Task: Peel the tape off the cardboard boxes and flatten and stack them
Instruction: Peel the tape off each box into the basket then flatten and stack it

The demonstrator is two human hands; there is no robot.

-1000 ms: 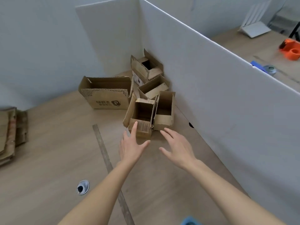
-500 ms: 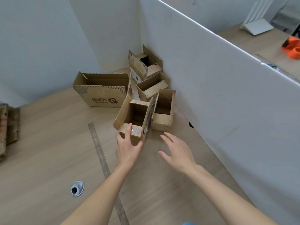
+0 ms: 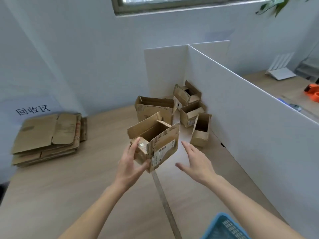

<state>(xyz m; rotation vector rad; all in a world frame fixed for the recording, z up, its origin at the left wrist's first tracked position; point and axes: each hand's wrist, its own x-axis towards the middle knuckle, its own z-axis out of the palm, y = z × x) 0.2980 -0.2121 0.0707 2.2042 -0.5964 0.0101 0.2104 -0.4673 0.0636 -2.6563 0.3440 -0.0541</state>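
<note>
There is one view, from the person's head, looking forward and down over a wooden table point(image 3: 51, 195) toward a white partition point(image 3: 250, 118) (and a window point(image 3: 172, 2) at the top edge); both forearms reach in from below, close to the lens.

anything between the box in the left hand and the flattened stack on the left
Nothing visible. The left hand holds the open box above the table, and the bare tabletop runs clear across to the flattened stack. The other boxes sit behind and to the right, off that path.
</note>
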